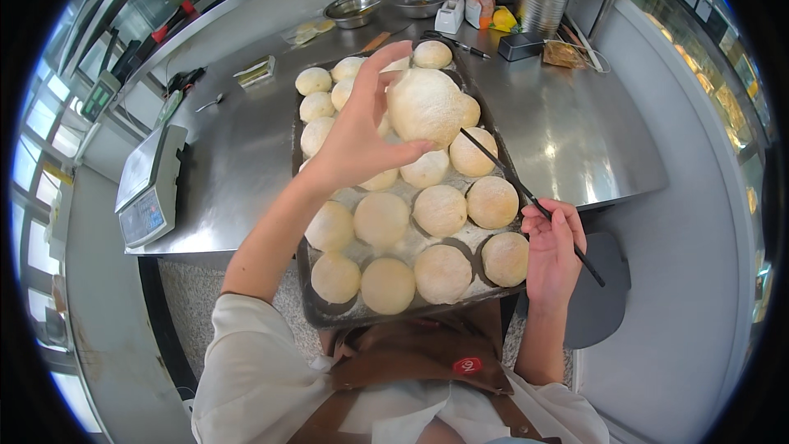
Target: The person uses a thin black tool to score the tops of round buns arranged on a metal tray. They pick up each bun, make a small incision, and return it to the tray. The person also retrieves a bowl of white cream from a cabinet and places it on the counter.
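Observation:
My left hand [363,135] grips a round, flour-dusted bun [425,108], raised above the tray with thumb below and fingers around the far side. My right hand [555,253] holds a thin black stick [524,188], like a chopstick, slanting up to the left. Its tip meets the lower right edge of the raised bun; whether it goes in is not clear. Beneath both hands lies a dark baking tray [320,317] with rows of pale floured buns [440,211]. Left hand and forearm hide some of the middle buns.
The tray's near end juts past the steel table [228,154] toward my brown apron [407,357]. A digital scale [145,185] stands at the left. Along the back are metal bowls [352,10], a large can [543,0] and a black box [521,46]. A grey stool [595,296] stands at right.

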A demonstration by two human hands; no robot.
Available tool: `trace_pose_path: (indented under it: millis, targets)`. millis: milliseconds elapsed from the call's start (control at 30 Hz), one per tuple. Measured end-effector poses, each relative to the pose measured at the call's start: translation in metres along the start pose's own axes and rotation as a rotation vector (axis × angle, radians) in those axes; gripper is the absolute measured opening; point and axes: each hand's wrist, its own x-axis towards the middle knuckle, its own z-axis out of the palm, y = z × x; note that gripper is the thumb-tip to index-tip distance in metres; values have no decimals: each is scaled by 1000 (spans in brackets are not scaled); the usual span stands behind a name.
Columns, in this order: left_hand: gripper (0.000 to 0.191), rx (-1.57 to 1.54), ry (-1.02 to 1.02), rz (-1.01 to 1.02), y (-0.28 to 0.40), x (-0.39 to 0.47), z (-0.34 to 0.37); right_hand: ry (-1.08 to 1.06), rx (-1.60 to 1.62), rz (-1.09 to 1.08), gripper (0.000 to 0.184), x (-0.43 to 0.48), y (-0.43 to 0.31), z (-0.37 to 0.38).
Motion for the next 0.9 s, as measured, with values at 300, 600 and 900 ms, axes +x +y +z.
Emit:
trace_pose_path:
  millis: [300,600,900]
  targets:
    - [71,-834,316,-301,-6,-56,4,-87,-82,-57,25,-31,5,43]
    - [79,-1744,408,-332,-9,-88,-4,-168,-369,-122,23,-54,17,60]
    - [65,-1946,536,-341,-3,-116,-13,-346,-364,-110,20,-69,26,73]
